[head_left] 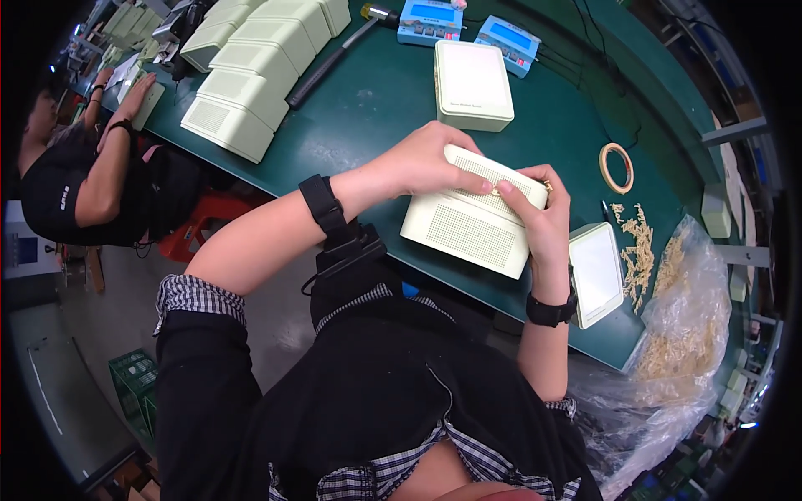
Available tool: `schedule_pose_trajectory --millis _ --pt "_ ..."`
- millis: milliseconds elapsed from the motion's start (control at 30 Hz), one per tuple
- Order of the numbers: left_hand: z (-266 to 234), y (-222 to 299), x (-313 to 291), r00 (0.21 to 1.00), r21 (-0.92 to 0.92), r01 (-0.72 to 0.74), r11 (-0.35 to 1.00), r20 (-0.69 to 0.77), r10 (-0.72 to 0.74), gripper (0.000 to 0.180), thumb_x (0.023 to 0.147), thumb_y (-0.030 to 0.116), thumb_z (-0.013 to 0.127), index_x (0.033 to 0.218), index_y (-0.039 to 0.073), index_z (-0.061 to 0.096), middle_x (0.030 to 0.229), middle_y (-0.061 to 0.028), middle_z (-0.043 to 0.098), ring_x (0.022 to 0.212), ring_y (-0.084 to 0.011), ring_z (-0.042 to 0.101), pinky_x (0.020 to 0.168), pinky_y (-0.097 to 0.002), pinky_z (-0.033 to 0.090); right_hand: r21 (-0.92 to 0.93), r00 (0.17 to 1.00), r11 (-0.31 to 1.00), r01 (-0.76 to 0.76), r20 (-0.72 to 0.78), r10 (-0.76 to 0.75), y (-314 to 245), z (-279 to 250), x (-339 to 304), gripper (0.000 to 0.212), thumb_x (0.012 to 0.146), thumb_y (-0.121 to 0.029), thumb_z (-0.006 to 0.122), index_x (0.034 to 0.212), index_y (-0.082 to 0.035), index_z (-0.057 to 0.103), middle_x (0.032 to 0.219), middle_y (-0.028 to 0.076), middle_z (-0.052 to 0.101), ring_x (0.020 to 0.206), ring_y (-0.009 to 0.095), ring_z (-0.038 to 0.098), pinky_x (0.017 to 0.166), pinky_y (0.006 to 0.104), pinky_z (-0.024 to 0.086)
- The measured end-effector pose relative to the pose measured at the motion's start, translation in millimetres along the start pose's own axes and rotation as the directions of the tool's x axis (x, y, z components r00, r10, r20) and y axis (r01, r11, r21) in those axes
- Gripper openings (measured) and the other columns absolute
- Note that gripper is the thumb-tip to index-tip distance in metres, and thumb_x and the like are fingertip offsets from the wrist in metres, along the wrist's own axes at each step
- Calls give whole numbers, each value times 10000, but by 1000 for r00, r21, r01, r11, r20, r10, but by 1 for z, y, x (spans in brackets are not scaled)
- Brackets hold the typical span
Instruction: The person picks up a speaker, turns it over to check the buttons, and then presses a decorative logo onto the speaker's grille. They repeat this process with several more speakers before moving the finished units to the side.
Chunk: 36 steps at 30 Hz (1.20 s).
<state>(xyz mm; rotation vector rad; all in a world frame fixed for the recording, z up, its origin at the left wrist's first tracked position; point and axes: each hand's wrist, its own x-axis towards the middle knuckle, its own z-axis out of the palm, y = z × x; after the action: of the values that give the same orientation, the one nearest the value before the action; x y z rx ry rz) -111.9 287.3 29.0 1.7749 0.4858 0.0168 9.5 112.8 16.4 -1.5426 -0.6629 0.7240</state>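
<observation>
Near the table's front edge I hold a cream plastic housing (469, 230) with perforated grilles, tilted between both hands. My left hand (430, 163) grips its far left side, the thumb lying on the upper grille. Around the right end curls my right hand (541, 213), its thumb reaching in beside the left one. Both thumb tips meet at a small yellowish piece (495, 191) on the grille; its kind is too small to make out. Something small and gold-coloured (548, 187) shows by the right index finger. The fingers beneath the housing are hidden.
Beyond stand a white-topped cream box (474, 79), blue display units (430, 21), a hammer (334, 63) and stacked housings (242, 92). At right lie a tape roll (616, 167), another box (596, 274), loose tan pieces (637, 255) and a plastic bag (689, 309). A co-worker (79, 179) sits left.
</observation>
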Motion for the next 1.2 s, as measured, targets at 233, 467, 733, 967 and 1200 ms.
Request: schedule_pose_trajectory --millis 233,467,733,967,1200 --pt "5 2 9 999 39 33 999 -41 -32 452 680 315 866 935 -28 720 894 -125 705 807 -185 675 749 -293 528 109 996 992 -63 75 54 7 -10 2 278 819 -122 767 1013 -17 599 905 40 616 837 105 597 740 233 486" --pt "6 8 3 988 194 -65 979 -122 90 457 663 344 869 914 -8 723 890 -116 709 813 -210 683 767 -314 530 -110 999 993 37 -3 -38 5 -12 -2 523 767 -179 819 1160 -3 523 1020 90 581 905 150 577 812 291 484" --pt "13 63 -38 650 275 -686 673 -182 737 295 703 196 843 922 30 739 901 -89 708 805 -230 688 763 -328 545 -594 792 634 496 10 -610 -45 7 -45 932 681 -143 851 1409 -29 280 1217 113 452 941 143 500 804 287 429" --pt "8 51 -52 574 236 -781 578 -92 813 212 722 31 805 926 23 751 894 -99 724 811 -202 707 725 -287 565 -288 803 752 594 152 -576 -53 10 -56 712 752 9 766 1361 6 396 1222 157 524 937 186 562 811 310 461" --pt "3 24 -58 637 133 -742 657 -167 753 202 733 -3 785 931 3 746 900 -120 733 822 -210 714 733 -294 568 -349 738 666 659 130 -662 -44 14 -54 291 776 96 718 1054 42 652 984 146 676 896 227 655 772 291 513"
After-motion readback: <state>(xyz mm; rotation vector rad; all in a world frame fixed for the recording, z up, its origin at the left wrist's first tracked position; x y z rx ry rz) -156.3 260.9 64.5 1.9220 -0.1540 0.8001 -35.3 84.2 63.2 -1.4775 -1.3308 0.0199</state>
